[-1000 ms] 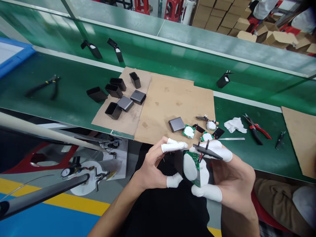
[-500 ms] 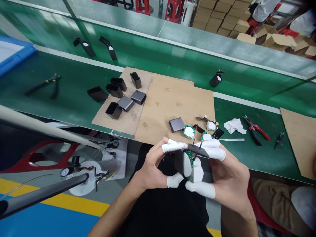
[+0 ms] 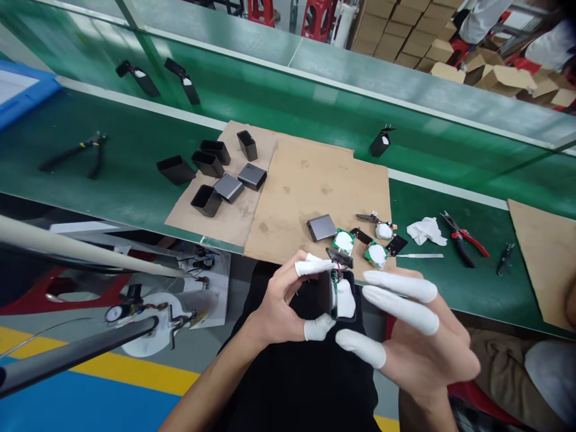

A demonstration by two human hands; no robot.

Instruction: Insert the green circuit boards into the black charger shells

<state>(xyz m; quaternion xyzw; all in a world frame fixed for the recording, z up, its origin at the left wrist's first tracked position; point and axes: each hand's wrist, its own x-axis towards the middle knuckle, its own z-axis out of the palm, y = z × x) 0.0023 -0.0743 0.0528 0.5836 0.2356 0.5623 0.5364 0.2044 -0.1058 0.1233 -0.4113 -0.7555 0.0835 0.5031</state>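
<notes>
My left hand (image 3: 288, 300), with white finger cots on thumb and fingertips, is closed round a black charger housing (image 3: 351, 291) over my lap. Inside the housing sits a circuit board (image 3: 334, 287) with a white pad-like mass (image 3: 345, 300). A small black end cap (image 3: 341, 258) stands at the housing's top edge, joined by thin wires. Just right of the housing, my right hand (image 3: 418, 324) is open, its fingers and thumb apart and capped in white cots. Beyond my hands lie green boards with white mass (image 3: 377, 255) and a closed grey housing (image 3: 321, 228).
Several empty black housings (image 3: 207, 201) stand on cardboard (image 3: 310, 174) at left. Pliers lie at far left (image 3: 74, 153); red-handled pliers (image 3: 465, 239), tissue (image 3: 426, 231) and a thin metal tool (image 3: 420, 256) are at right. Part-assembled chargers (image 3: 381, 143) sit along the green strip behind.
The board has gone down into the housing in my left hand. My right hand has let go and moved right, fingers spreading. The chargers on the back strip have shifted left.
</notes>
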